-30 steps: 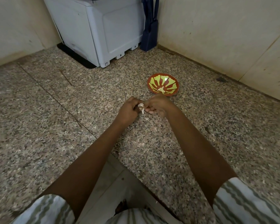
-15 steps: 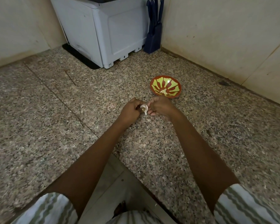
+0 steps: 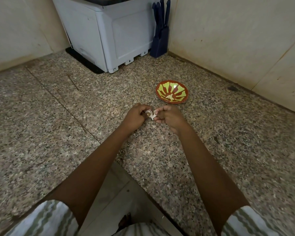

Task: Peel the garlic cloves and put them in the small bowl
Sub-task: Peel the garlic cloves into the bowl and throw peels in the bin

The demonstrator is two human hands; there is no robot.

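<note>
One garlic clove (image 3: 149,114), left hand (image 3: 136,115) curled round it, right hand (image 3: 169,116) pinching its loose skin, hangs over the counter (image 3: 75,133); a sharp tug could flick it away from the small bowl (image 3: 157,92) at one o'clock.

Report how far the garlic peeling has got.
Done: one pale piece, likely a peeled clove, lies in the small bowl. In hand: the left hand holds garlic while the right hand pinches its skin. Left: finishing this peel and dropping it in; no other garlic shows.
</note>
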